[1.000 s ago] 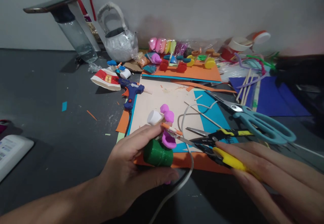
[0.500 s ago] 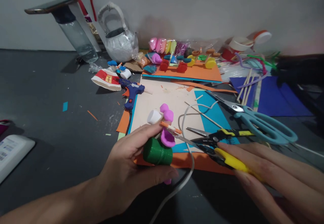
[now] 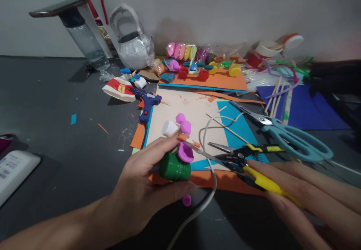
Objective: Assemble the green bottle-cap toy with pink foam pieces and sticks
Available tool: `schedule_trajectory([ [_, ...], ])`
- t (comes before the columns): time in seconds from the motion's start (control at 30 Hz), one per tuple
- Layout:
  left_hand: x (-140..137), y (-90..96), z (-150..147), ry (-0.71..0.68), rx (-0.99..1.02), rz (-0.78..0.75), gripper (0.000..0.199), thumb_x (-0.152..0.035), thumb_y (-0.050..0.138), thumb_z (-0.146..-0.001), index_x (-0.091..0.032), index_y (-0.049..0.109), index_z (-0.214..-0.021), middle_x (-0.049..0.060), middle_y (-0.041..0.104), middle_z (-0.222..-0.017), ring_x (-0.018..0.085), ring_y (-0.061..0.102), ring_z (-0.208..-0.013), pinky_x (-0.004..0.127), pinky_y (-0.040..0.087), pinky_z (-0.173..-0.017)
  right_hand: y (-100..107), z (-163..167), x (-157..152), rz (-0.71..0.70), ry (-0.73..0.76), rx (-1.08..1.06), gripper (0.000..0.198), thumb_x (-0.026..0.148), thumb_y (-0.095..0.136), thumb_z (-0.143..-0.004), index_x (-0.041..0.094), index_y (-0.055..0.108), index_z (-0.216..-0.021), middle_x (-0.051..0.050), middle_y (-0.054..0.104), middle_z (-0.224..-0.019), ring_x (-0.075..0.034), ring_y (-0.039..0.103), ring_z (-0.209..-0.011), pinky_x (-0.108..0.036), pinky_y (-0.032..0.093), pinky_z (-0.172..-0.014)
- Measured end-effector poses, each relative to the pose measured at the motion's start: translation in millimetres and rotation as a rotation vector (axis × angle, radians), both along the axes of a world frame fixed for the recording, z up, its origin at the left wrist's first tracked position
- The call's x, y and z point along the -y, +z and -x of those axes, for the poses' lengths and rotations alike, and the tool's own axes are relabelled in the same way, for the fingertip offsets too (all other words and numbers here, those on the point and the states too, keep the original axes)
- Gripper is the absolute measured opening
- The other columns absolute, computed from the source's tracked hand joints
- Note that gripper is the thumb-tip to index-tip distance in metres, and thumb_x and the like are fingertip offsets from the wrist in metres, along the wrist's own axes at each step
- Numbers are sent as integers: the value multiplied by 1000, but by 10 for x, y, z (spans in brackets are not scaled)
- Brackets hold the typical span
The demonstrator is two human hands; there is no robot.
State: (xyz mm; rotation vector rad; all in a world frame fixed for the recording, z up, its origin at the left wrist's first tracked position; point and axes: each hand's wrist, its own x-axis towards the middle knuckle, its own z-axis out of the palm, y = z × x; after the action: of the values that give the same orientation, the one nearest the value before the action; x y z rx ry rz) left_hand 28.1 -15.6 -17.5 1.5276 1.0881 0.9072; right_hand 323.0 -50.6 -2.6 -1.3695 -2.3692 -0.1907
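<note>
My left hand is closed around a small craft model. A green cap-like cylinder forms its lower part, with a pink clay cup, pink clay balls and a white cap above. An orange-and-white stick juts out to the right. My right hand grips yellow-and-black craft scissors with the blades spread. The lower blade's tip reaches the end of the orange-and-white stick; whether it touches is unclear. Another pink clay bit shows below my left thumb.
A white cord loops between my hands over coloured paper sheets. Large blue-handled scissors lie at right. A glue gun rests at left. Behind stand a silver kettle and a leaning bottle under a phone.
The model in my left hand has moved slightly up and left, showing more of the lower pink bit. The craft scissors have shifted slightly, their blades still spread.
</note>
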Motion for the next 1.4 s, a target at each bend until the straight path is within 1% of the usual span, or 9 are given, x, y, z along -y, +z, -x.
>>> schedule_trajectory([
  [0.2,6,13,3,3,-26,-6,63,-27,78,-81,-44,54,-137,0,66,-128,18,72,-93,31,55,-96,18,27,-36,-29,32,25,40,27,42,-97,30,54,-135,-3,67,-110,-18,64,-90,-31,46,-78],
  [0.37,12,23,-6,2,-24,-8,63,-27,78,-81,-44,53,-137,0,64,-132,18,72,-94,33,53,-100,32,29,-51,-34,34,33,39,26,41,-97,30,55,-133,-4,66,-108,-18,64,-88,-31,47,-76],
  [0.53,-26,38,-9,-41,-31,-77,62,-24,77,-81,-42,54,-135,-2,67,-125,16,71,-94,32,49,-105,34,7,-30,-41,29,62,38,27,41,-97,31,55,-132,-4,65,-110,-20,63,-90,-32,48,-80],
  [0.77,-48,33,-12,-21,-98,-230,66,-19,76,-81,-42,52,-138,-4,60,-141,20,57,-129,27,45,-109,45,48,-51,-46,40,57,38,24,41,-96,30,55,-132,-4,65,-111,-19,63,-92,-30,49,-79],
  [0.83,-50,33,-12,-24,-106,-256,66,-18,76,-82,-41,51,-139,-4,59,-142,20,54,-132,27,45,-110,48,49,-55,-39,46,58,38,24,41,-97,29,55,-132,-5,65,-112,-19,64,-92,-31,49,-79],
  [0.93,-50,34,-13,-15,-101,-240,64,-19,76,-81,-40,53,-137,-3,62,-139,20,59,-126,30,45,-110,43,31,-45,-39,38,59,39,25,41,-97,29,55,-132,-4,66,-111,-19,64,-90,-31,50,-78],
  [1.13,-37,55,-23,7,15,-15,55,-24,79,-80,-39,60,-129,-2,66,-130,21,66,-113,33,49,-106,-4,-12,-16,-29,-3,48,38,29,41,-96,31,57,-130,-3,67,-118,-19,67,-96,-32,51,-80],
  [1.3,-42,85,-39,29,59,90,51,-25,80,-78,-34,64,-125,-1,73,-109,15,70,-86,27,56,-91,-17,0,-13,-17,-15,27,39,30,43,-96,33,56,-132,-2,68,-119,-21,69,-95,-33,53,-79],
  [1.4,-41,95,-39,16,94,112,50,-20,79,-78,-32,66,-124,-1,73,-94,15,69,-82,22,58,-78,-4,2,-4,7,2,19,40,29,44,-95,33,55,-134,-2,69,-119,-21,69,-95,-32,54,-78],
])
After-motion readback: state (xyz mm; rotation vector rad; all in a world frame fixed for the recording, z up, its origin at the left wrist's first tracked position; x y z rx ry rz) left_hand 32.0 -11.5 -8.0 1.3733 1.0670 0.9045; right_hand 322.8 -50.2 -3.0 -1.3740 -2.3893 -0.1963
